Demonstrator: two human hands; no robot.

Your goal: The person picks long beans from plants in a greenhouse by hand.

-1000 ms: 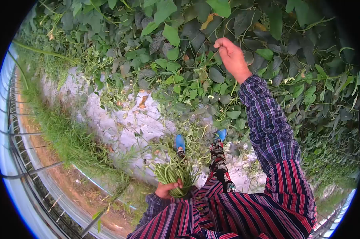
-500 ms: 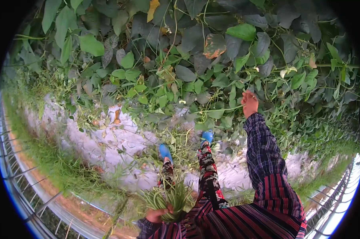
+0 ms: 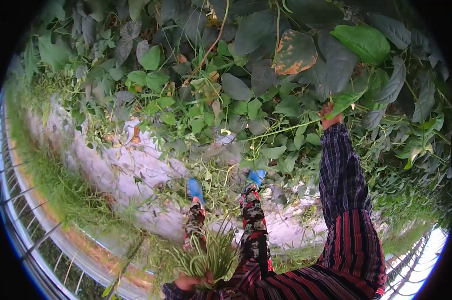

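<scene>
Pods (image 3: pixel 213 255), slender and green, fan from the left hand (image 3: pixel 187 281) at the near side of the scene, low against the wearer's striped garment (image 3: pixel 353 245). The left hand's fingers are wrapped around the bunch at its base, the loose ends spreading away from the body. The right hand (image 3: pixel 331 119) is deep in the foliage on the far right, its plaid sleeve (image 3: pixel 343 170) stretched out ahead of the body. A bright green leaf (image 3: pixel 347 101) covers part of that hand; whether its fingertips are apart or together cannot be told. A long green strand (image 3: pixel 286 130) runs leftward from beside the right hand, though the leaves hide whether it is gripped. With the arms well apart, the bunch rests in the grasp of one hand alone. Farther off, above the right hand, hangs a browned, spotted leaf (image 3: pixel 295 52). Blue shoes (image 3: pixel 195 189) stand between the bunch and the vines, with pale ground covering (image 3: pixel 156 175) to their left and grass (image 3: pixel 81 200) beyond it, toward a metal frame on the far left.
</scene>
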